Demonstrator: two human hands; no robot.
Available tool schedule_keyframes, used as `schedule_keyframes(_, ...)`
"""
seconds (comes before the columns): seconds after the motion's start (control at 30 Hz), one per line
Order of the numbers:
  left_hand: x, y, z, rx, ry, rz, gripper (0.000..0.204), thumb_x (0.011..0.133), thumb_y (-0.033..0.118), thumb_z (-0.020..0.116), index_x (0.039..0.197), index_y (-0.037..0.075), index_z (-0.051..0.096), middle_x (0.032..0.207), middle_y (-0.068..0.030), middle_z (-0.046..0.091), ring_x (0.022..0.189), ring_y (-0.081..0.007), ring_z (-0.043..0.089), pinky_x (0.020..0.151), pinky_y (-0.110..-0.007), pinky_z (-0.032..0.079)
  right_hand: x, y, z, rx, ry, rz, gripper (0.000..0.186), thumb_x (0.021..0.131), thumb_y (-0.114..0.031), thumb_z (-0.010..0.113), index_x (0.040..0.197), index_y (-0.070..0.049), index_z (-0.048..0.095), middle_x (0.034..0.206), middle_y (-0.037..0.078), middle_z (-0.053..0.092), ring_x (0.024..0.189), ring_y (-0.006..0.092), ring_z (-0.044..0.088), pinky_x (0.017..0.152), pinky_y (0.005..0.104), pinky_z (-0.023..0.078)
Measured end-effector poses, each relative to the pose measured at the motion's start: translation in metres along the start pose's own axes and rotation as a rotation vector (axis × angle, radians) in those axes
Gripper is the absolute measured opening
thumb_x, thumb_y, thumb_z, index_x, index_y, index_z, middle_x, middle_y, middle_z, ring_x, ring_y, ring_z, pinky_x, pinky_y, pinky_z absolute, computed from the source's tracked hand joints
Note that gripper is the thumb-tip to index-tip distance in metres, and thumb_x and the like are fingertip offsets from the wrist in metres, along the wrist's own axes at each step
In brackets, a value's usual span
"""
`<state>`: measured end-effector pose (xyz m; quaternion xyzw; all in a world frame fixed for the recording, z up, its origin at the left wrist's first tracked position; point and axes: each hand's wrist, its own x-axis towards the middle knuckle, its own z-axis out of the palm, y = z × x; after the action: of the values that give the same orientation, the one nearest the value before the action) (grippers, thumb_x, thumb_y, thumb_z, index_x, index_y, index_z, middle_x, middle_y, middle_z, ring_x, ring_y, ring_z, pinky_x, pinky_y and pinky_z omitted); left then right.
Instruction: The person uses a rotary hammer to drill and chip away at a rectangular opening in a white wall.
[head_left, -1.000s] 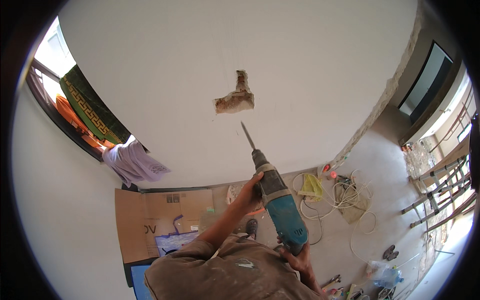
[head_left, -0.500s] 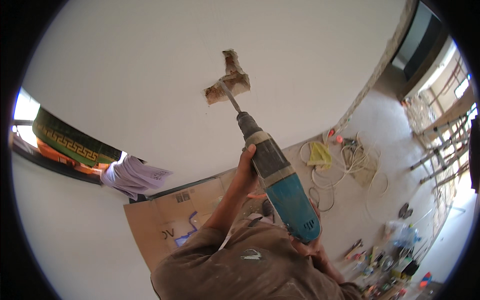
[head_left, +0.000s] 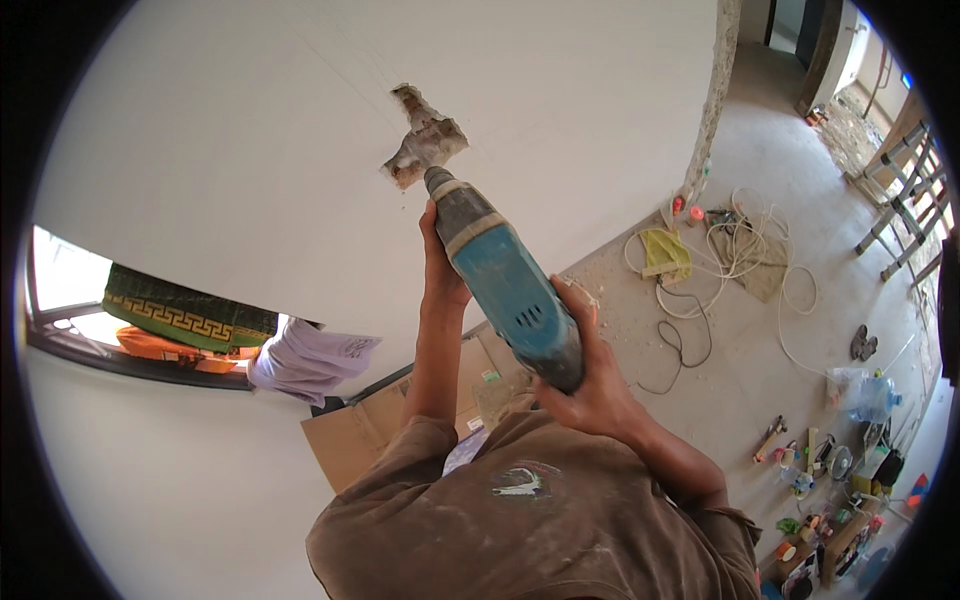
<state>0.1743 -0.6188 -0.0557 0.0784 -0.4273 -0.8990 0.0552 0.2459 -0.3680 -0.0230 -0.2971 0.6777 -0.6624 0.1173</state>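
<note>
A teal and black power drill (head_left: 505,285) points up at a rough chipped recess (head_left: 420,130) in the white wall (head_left: 250,130). Its nose is at the recess's lower part; the bit is hidden or too small to make out, so contact is unclear. My left hand (head_left: 438,255) is closed on the dark front section of the drill, thumb along its side. My right hand (head_left: 590,390) grips the back end, near the black handle, which is largely covered by the fingers and the housing.
A window ledge holds green, orange and lilac cloths (head_left: 310,360). Cardboard (head_left: 340,450) lies below. Tangled cables (head_left: 750,250), a yellow bag (head_left: 665,250), shoes (head_left: 862,343), water bottles (head_left: 875,400) and scattered tools (head_left: 770,435) are on the floor. A ladder (head_left: 905,200) stands right, beside a doorway.
The drill has moved up and left to the recess, bringing both hands higher, with my right arm now more exposed. The view has also shifted and turned.
</note>
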Motion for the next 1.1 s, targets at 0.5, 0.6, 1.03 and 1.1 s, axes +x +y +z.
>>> schedule_keyframes(0.5, -0.077, -0.070, 0.065, -0.082, 0.038, -0.073, 0.056, 0.090, 0.053, 0.059, 0.121, 0.006, 0.053, 0.104, -0.0090, 0.063, 0.096, -0.0209, 0.064, 0.089, -0.038, 0.054, -0.129, 0.024, -0.027, 0.346, 0.077, 0.144, 0.090, 0.073, 0.007, 0.058, 0.151, -0.001, 0.013, 0.136, 0.018, 0.043, 0.122, 0.0256, 0.049, 0.101, 0.0369, 0.041)
schedule_keyframes(0.6, -0.067, -0.067, 0.070, -0.067, 0.071, -0.066, 0.056, 0.091, 0.054, 0.056, 0.121, 0.007, 0.053, 0.102, -0.0089, 0.063, 0.095, -0.0216, 0.064, 0.088, -0.039, 0.054, -0.124, 0.019, -0.034, 0.346, 0.078, 0.128, 0.091, 0.073, 0.008, 0.057, 0.151, -0.001, 0.012, 0.135, 0.018, 0.044, 0.122, 0.0246, 0.050, 0.099, 0.0356, 0.042)
schedule_keyframes(1.03, -0.013, -0.020, 0.080, -0.160, 0.010, -0.044, 0.062, 0.087, 0.058, 0.060, 0.120, 0.006, 0.053, 0.103, -0.0095, 0.063, 0.095, -0.0198, 0.064, 0.086, -0.036, 0.055, -0.059, -0.009, -0.028, 0.274, 0.083, 0.107, 0.095, 0.070, 0.008, 0.057, 0.152, -0.003, 0.008, 0.131, 0.018, 0.046, 0.116, 0.0235, 0.054, 0.094, 0.0351, 0.046)
schedule_keyframes(1.1, -0.014, -0.023, 0.075, -0.165, 0.080, -0.057, 0.059, 0.088, 0.056, 0.059, 0.118, 0.006, 0.054, 0.101, -0.0091, 0.063, 0.092, -0.0195, 0.065, 0.084, -0.036, 0.056, -0.062, 0.005, -0.029, 0.248, 0.069, 0.204, 0.097, 0.070, 0.007, 0.058, 0.152, -0.004, 0.007, 0.130, 0.018, 0.047, 0.114, 0.0232, 0.055, 0.092, 0.0347, 0.047)
